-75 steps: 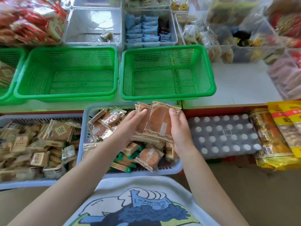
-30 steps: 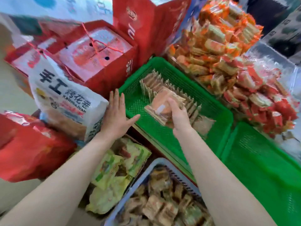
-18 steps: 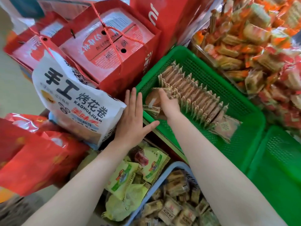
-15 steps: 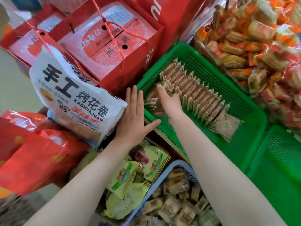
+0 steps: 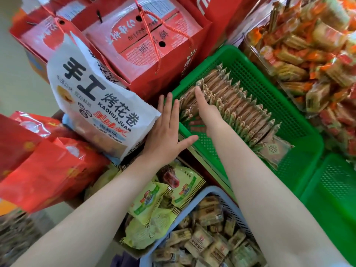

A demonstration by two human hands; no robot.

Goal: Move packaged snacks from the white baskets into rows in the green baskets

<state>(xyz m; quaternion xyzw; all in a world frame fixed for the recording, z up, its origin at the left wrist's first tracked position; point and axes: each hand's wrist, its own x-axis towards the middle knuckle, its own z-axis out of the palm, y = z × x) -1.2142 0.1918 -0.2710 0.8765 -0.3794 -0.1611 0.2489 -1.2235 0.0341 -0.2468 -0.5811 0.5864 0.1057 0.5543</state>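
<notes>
Green plastic mesh forms two baskets in view: the nearer green basket [image 5: 300, 132] holds one row of packaged snacks [image 5: 235, 105], standing on edge and running from its far-left corner toward its near-right side, too tightly packed for an exact count. One further flat packet [image 5: 274, 151] lies at the near-right end of that row. A second green basket [image 5: 335, 189] sits at the right edge of the view, its visible mesh bare. One white basket [image 5: 196, 201] sits below, at the bottom edge, filled with loose wrapped snacks [image 5: 208, 239] in no order. The right hand [image 5: 206, 110] reaches into the nearer green basket, fingers extended and laid on the far-left end of the row, touching the last packets; whether anything is pinched beneath the palm cannot be told. The left hand [image 5: 165, 132] is flat, four fingers straight and together, thumb spread, pressed against the side of one large white bag [image 5: 100, 105] printed KAOHUAJUAN, just beside the basket's left rim; it grips nothing. Two red gift boxes [image 5: 146, 41] with cord handles stand behind the bag. Red foil bags [image 5: 38, 166] lie at the left edge. Green-and-yellow snack packets [image 5: 158, 209] lie between the forearms. Orange-wrapped biscuits [image 5: 312, 47] are heaped at the top right.
</notes>
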